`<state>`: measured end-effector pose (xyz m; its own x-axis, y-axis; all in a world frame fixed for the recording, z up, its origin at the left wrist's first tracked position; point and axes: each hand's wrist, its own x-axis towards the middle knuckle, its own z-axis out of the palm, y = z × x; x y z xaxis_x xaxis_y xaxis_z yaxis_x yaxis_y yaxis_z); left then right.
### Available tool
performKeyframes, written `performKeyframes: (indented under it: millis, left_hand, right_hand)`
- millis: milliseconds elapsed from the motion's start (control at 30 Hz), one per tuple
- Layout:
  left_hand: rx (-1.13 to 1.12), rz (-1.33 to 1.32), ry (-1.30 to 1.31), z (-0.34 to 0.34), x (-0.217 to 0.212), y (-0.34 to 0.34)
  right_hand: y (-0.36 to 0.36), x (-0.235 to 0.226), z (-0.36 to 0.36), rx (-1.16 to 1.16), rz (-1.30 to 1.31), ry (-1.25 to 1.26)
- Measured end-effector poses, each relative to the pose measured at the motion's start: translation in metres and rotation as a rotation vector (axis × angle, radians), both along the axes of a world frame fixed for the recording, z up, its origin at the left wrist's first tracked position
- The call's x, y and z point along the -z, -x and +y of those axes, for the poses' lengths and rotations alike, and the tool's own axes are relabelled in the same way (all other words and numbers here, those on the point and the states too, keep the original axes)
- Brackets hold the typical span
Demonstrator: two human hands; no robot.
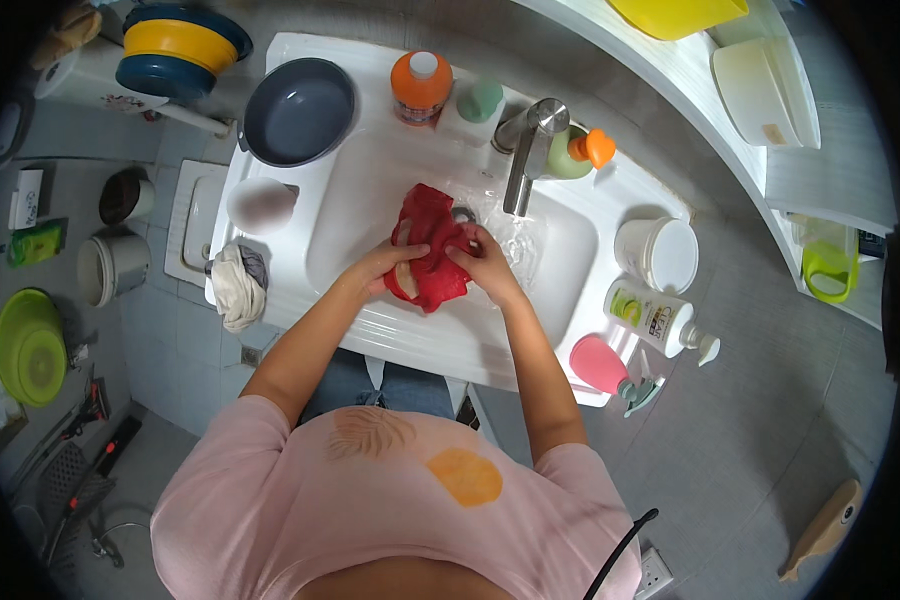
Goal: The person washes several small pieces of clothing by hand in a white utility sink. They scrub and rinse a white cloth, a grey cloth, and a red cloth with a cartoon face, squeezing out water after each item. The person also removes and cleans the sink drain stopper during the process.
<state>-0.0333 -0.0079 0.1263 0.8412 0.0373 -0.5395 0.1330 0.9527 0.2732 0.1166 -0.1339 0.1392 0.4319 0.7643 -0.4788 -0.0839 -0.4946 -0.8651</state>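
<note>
Over the white sink (370, 190), the left hand (385, 268) and right hand (482, 262) both gripped a red cloth (432, 245), fingers closed.

The red cloth (429, 248) is a soft, crumpled piece of fabric, bunched into a loose wad rather than spread flat. It sits between the left hand (385, 268) and the right hand (480, 260), gripped by both, with folds rising above the fingers and a lower fold hanging just under the left hand's thumb.
</note>
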Motion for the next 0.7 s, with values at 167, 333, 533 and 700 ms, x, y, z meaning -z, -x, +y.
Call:
performKeyframes:
  millis: [167,333,533,700]
  left_hand:
    - [0.012,0.063,-0.084,0.001,0.006,0.001]
    - [0.082,0.095,-0.063,0.006,0.008,0.004]
    - [0.085,0.005,0.159,0.011,0.017,0.006]
    - [0.022,0.165,-0.21,0.006,0.012,0.001]
  right_hand:
    - [0.005,0.017,0.0,-0.004,-0.185,0.05]
    - [0.006,0.0,0.001,0.151,0.599,0.105]
    - [0.008,0.003,-0.004,0.379,1.327,-0.132]
    - [0.003,0.014,-0.013,0.463,0.694,-0.07]
